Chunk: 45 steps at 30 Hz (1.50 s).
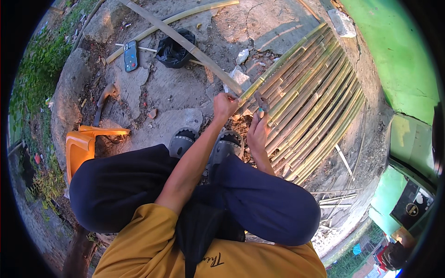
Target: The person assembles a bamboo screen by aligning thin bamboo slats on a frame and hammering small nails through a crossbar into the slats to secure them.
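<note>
I am seated, knees apart, over a mat of bamboo slats [310,97] laid side by side on the ground. My left hand [225,104] is closed on the near end of one long bamboo strip [278,65] at the mat's left edge. My right hand [257,129] grips a pair of pliers [262,103], whose jaws point up at the same edge, a little to the right of my left hand. Both of my sandalled feet [204,143] rest just below my hands.
A long wooden lath [185,44] and a bamboo pole [171,21] cross on the cracked concrete. A black bag [174,51], a phone [131,55], a curved tool [104,99], an orange plastic stool [83,143]. Green wall [398,51] at right.
</note>
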Available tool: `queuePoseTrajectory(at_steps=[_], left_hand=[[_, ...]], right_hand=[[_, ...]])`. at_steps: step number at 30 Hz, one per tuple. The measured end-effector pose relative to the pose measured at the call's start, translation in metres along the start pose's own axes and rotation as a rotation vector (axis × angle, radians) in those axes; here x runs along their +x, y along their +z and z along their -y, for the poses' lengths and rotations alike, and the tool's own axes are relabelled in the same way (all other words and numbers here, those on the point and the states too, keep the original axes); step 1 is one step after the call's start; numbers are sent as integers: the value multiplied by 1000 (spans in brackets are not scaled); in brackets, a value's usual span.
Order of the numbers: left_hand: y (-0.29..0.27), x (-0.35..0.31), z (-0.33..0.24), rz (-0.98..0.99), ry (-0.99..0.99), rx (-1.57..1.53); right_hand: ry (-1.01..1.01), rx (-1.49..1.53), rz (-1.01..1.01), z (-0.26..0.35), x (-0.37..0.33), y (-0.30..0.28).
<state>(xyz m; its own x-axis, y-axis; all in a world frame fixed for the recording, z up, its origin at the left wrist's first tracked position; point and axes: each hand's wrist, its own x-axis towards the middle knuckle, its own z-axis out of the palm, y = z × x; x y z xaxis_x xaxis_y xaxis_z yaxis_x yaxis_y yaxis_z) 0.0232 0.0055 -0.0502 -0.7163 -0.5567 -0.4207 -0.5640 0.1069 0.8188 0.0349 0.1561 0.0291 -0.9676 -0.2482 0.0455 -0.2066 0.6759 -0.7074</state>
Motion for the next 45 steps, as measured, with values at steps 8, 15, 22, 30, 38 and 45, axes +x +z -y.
queuePoseTrajectory(at_steps=[8,15,22,30,38,45], left_hand=[[-6,-4,-1,36,-51,18],[1,-5,-15,94,-91,-68],[-6,-6,-11,15,-71,34],[-6,-4,0,8,-61,39],[-5,-7,-10,45,-111,19],[0,-1,-8,89,-146,-45]], right_hand=[[54,-6,165,0,7,5],[92,-193,249,-23,12,13],[26,38,21,23,11,-1],[52,-11,102,6,8,7],[54,-43,142,0,12,8],[125,-176,251,-19,17,17]])
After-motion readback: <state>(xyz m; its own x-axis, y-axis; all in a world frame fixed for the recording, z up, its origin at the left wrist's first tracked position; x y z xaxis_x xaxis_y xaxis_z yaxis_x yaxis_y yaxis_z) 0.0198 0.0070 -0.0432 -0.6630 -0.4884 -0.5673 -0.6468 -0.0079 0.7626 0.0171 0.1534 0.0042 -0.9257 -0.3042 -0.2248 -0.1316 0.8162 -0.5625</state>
